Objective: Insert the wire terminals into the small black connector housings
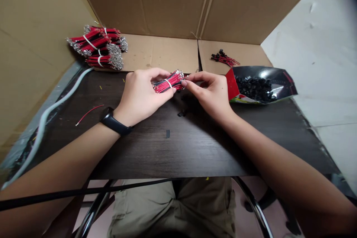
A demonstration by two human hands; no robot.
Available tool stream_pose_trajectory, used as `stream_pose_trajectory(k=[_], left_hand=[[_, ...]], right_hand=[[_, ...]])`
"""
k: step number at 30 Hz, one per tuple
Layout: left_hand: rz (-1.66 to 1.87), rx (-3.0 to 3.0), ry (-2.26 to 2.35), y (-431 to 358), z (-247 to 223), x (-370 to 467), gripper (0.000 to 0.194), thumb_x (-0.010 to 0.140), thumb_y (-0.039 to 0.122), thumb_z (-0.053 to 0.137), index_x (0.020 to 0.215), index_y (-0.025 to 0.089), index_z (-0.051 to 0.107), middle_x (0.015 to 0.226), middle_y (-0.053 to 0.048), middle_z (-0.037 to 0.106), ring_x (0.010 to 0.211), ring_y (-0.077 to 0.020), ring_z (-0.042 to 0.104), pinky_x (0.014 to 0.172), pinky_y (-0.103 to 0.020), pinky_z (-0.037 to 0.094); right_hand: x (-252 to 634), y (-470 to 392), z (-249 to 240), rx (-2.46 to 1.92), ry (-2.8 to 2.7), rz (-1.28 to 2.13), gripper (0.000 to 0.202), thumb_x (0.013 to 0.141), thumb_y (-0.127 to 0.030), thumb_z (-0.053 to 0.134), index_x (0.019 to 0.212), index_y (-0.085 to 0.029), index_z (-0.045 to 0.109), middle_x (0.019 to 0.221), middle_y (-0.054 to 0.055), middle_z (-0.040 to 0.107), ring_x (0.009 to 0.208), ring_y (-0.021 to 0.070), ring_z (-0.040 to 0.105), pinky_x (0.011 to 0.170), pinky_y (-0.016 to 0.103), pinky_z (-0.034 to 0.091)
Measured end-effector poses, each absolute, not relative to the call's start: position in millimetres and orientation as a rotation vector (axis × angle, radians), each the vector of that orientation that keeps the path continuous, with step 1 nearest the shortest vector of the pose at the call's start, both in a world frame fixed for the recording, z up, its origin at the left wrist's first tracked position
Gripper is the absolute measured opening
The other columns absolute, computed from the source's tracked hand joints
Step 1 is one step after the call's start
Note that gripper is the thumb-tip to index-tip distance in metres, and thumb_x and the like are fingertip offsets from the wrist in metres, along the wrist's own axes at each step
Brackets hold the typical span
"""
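Note:
My left hand [146,95], with a black band on its wrist, is wrapped round a bundle of red and black wires [169,82] tied with a white band. Silvery tips show at the bundle's right end. There my right hand [210,91] has its thumb and index finger pinched together at the wire tips; what lies between them is too small to make out. Under the hands, a few small black pieces [181,113] rest on the dark table [145,152].
Tied wire bundles [96,46] are piled at the back left. A red and black box [233,85] of black connectors stands right. Behind it lie wires with black ends [225,58]. A loose red wire [89,113] and a pale cable [44,117] are at left; cardboard [167,3] stands behind.

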State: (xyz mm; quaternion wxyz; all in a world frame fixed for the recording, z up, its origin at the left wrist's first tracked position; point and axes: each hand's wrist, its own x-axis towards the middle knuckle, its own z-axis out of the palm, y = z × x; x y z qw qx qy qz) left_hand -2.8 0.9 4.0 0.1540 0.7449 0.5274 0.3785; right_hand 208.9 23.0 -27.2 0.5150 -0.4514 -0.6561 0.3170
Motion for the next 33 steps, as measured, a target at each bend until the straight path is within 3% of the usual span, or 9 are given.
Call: stream_pose_trajectory(k=[4,12,19,24,33], left_hand=[[1.076,2.160,1.493,0,3,-3,0.032,0.084,0.033,0.086,0.114,0.026,0.084,0.111,0.000,0.085,0.096,-0.0251,0.081,0.091,-0.036,0.062],[1.108,2.157,1.492,2,0,-3,0.030,0.083,0.036,0.086,0.111,0.027,0.084,0.109,-0.001,0.085,0.096,-0.0268,0.081,0.090,-0.038,0.063],[1.106,2.114,1.524,8,0,-11,0.033,0.082,0.038,0.087,0.113,0.026,0.083,0.112,-0.003,0.085,0.099,-0.0273,0.080,0.093,-0.040,0.064],[1.104,2.113,1.468,5,1,-8,0.033,0.083,0.037,0.088,0.114,0.026,0.082,0.115,-0.003,0.084,0.101,-0.0267,0.081,0.095,-0.039,0.065],[1.078,2.151,1.539,3,1,-5,0.032,0.084,0.039,0.085,0.113,0.027,0.084,0.111,-0.002,0.085,0.095,-0.0271,0.081,0.088,-0.040,0.063]], right_hand=[[208,23,-27,-1.059,-1.455,0.914,0.015,0.085,-0.032,0.089,0.085,-0.018,0.083,0.083,0.003,0.082,0.073,0.0148,0.070,0.069,0.029,0.054],[208,24,-27,-1.085,-1.527,0.833,0.014,0.089,-0.032,0.081,0.084,-0.019,0.080,0.080,0.001,0.079,0.067,0.0134,0.063,0.063,0.030,0.048],[216,30,-25,-1.109,-1.483,0.753,0.014,0.091,-0.032,0.082,0.084,-0.020,0.080,0.082,0.002,0.079,0.073,0.0147,0.067,0.071,0.032,0.053],[212,27,-26,-1.049,-1.507,0.883,0.024,0.084,-0.042,0.090,0.088,-0.019,0.083,0.086,0.003,0.082,0.073,0.0151,0.070,0.068,0.030,0.054],[215,33,-31,-1.102,-1.518,0.750,0.018,0.091,-0.035,0.086,0.084,-0.019,0.080,0.082,0.002,0.080,0.074,0.0149,0.069,0.070,0.030,0.054]])
